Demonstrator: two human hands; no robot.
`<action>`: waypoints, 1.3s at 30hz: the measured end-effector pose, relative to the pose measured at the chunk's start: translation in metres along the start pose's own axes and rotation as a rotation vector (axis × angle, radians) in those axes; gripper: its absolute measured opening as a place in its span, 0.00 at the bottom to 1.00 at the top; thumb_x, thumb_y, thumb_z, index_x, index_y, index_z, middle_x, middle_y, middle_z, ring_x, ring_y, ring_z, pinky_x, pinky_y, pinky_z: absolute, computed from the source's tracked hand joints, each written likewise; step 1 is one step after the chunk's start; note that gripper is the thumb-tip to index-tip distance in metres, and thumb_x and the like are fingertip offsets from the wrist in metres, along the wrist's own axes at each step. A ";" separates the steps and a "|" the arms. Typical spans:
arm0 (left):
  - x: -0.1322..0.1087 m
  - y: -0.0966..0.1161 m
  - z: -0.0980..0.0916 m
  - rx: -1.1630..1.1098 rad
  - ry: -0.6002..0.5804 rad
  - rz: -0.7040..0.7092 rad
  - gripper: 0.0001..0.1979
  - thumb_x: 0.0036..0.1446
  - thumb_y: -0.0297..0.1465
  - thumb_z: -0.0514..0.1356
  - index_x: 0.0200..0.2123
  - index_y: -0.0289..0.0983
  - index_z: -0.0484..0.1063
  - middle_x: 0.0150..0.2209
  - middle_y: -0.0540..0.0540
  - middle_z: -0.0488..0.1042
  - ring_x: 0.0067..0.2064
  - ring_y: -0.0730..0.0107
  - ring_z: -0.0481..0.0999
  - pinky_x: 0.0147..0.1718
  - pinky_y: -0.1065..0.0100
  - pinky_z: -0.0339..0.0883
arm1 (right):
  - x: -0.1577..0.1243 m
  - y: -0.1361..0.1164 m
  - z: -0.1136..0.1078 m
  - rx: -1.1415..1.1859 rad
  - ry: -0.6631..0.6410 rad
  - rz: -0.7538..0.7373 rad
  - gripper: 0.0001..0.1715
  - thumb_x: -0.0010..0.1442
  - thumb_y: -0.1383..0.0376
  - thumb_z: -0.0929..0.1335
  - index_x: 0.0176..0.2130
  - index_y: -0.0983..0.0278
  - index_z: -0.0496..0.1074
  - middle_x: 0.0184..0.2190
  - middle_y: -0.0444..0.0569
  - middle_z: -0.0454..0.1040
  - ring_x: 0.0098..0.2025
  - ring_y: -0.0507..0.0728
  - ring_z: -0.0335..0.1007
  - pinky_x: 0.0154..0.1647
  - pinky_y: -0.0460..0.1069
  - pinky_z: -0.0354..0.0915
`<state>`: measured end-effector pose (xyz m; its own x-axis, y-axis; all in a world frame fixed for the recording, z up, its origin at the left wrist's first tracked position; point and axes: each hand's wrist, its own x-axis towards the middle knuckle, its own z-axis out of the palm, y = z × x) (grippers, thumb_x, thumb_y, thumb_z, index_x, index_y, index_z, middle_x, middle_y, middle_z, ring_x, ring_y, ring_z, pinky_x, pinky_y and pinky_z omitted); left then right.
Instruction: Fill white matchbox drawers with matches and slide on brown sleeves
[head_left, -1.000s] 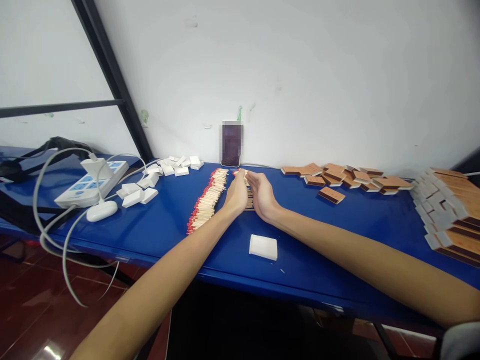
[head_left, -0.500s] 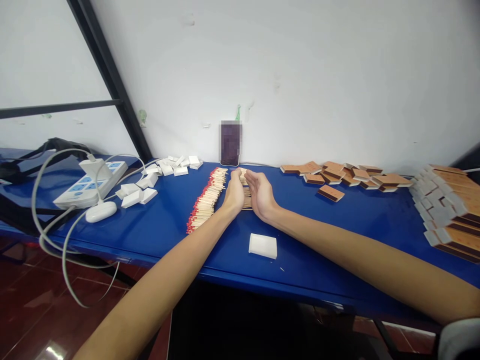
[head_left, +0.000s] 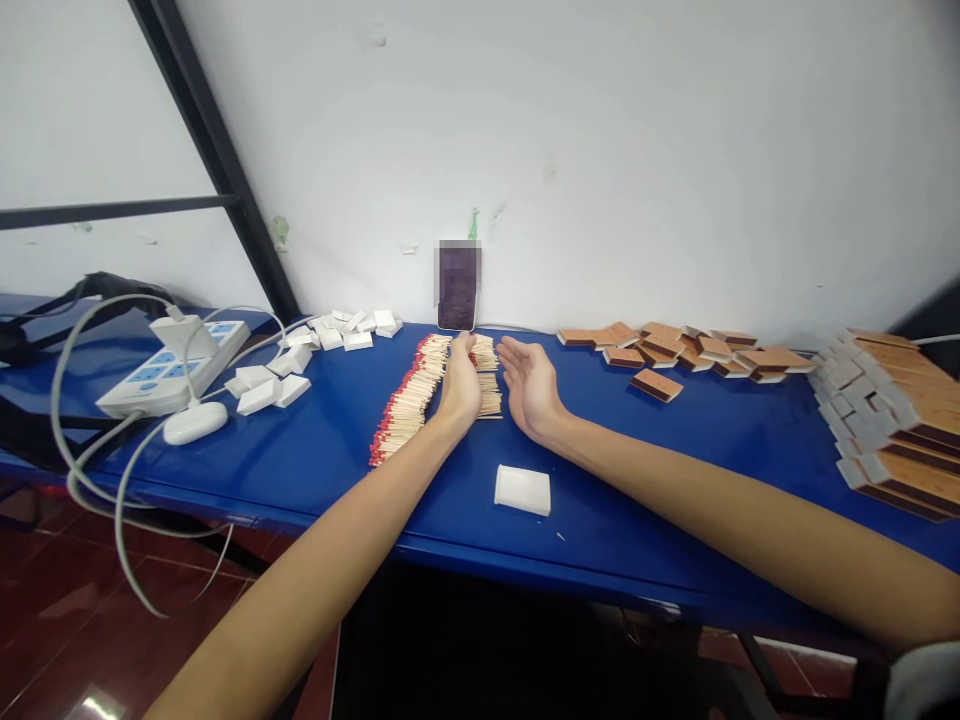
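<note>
Between my hands lies a small row of matches (head_left: pixel 489 394) on the blue table, their pale ends toward the right. My left hand (head_left: pixel 461 385) stands on edge at the left of this row, fingers stretched out, hiding most of the match heads. To the right, my right hand (head_left: pixel 532 388) is open with its palm facing the row, a small gap from the match ends. A longer row of red-tipped matches (head_left: pixel 409 405) runs left of my left hand. Nearer to me rests a white matchbox tray (head_left: pixel 523 490).
Several white trays (head_left: pixel 296 360) lie at the left by a power strip (head_left: pixel 176 365) with cables. Loose matchboxes (head_left: pixel 660 350) are scattered at the back right, and stacked matchboxes (head_left: pixel 900 420) stand at far right. A phone (head_left: pixel 457 287) leans on the wall.
My right hand has drawn away to the right from the matches, so a gap now shows between it and their ends. My left hand stays beside the row.
</note>
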<state>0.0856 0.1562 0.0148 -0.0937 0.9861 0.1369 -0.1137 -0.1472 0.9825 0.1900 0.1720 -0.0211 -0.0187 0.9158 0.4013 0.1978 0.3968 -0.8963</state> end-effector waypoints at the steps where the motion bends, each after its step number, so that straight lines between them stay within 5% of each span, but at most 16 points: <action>1: -0.002 0.005 0.000 0.006 0.000 0.005 0.25 0.72 0.41 0.39 0.59 0.38 0.68 0.63 0.44 0.68 0.66 0.59 0.63 0.65 0.59 0.56 | 0.001 0.000 -0.002 0.035 0.035 0.064 0.37 0.66 0.51 0.49 0.65 0.61 0.62 0.61 0.53 0.70 0.64 0.62 0.63 0.61 0.61 0.63; 4: -0.010 0.023 -0.001 0.036 -0.018 0.057 0.28 0.71 0.38 0.35 0.62 0.38 0.65 0.66 0.45 0.64 0.68 0.62 0.60 0.67 0.59 0.52 | 0.004 -0.005 -0.010 0.080 0.097 0.144 0.33 0.63 0.55 0.55 0.63 0.60 0.64 0.62 0.52 0.69 0.65 0.62 0.61 0.64 0.61 0.59; 8: -0.041 0.051 -0.016 0.124 -0.149 0.190 0.19 0.66 0.35 0.51 0.57 0.38 0.70 0.63 0.47 0.68 0.66 0.61 0.63 0.66 0.61 0.54 | 0.003 -0.014 -0.029 -0.257 -0.083 -0.194 0.28 0.59 0.57 0.63 0.58 0.60 0.69 0.60 0.53 0.70 0.63 0.63 0.62 0.65 0.60 0.56; 12: -0.095 0.064 -0.040 0.603 -0.532 0.540 0.14 0.66 0.33 0.53 0.51 0.39 0.73 0.52 0.44 0.76 0.56 0.59 0.73 0.59 0.56 0.65 | -0.001 -0.021 -0.042 -0.475 -0.396 -0.401 0.30 0.62 0.52 0.64 0.58 0.63 0.67 0.60 0.58 0.69 0.61 0.67 0.61 0.64 0.64 0.55; 18: -0.149 0.046 -0.058 0.925 -0.833 0.959 0.10 0.64 0.32 0.56 0.45 0.36 0.75 0.51 0.43 0.74 0.58 0.58 0.70 0.60 0.60 0.64 | -0.007 -0.032 -0.041 -0.652 -0.509 -0.304 0.34 0.61 0.49 0.67 0.61 0.59 0.63 0.63 0.57 0.65 0.61 0.69 0.58 0.60 0.67 0.55; 24: -0.149 0.018 -0.060 0.917 -0.687 1.116 0.07 0.62 0.30 0.57 0.41 0.36 0.73 0.47 0.44 0.74 0.51 0.60 0.73 0.49 0.62 0.70 | -0.021 -0.037 -0.043 -0.676 -0.504 -0.376 0.28 0.62 0.56 0.68 0.59 0.58 0.63 0.60 0.56 0.66 0.57 0.67 0.61 0.58 0.66 0.58; 30: -0.143 0.018 -0.078 1.059 -0.626 0.951 0.13 0.64 0.30 0.55 0.51 0.36 0.70 0.54 0.39 0.71 0.59 0.52 0.69 0.58 0.54 0.66 | -0.041 -0.035 -0.044 -0.636 -0.399 -0.534 0.05 0.62 0.67 0.68 0.40 0.61 0.72 0.41 0.52 0.71 0.42 0.58 0.67 0.46 0.56 0.66; 39: -0.145 0.014 -0.082 1.165 -0.635 0.909 0.17 0.67 0.33 0.53 0.56 0.36 0.66 0.59 0.39 0.68 0.63 0.51 0.65 0.62 0.51 0.63 | -0.043 -0.030 -0.042 -0.611 -0.427 -0.491 0.05 0.62 0.68 0.67 0.36 0.62 0.75 0.34 0.48 0.69 0.33 0.53 0.67 0.33 0.49 0.65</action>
<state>0.0167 0.0048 -0.0013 0.7322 0.5233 0.4360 0.5537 -0.8301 0.0663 0.2257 0.1175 -0.0033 -0.5777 0.6454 0.4996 0.5576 0.7591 -0.3360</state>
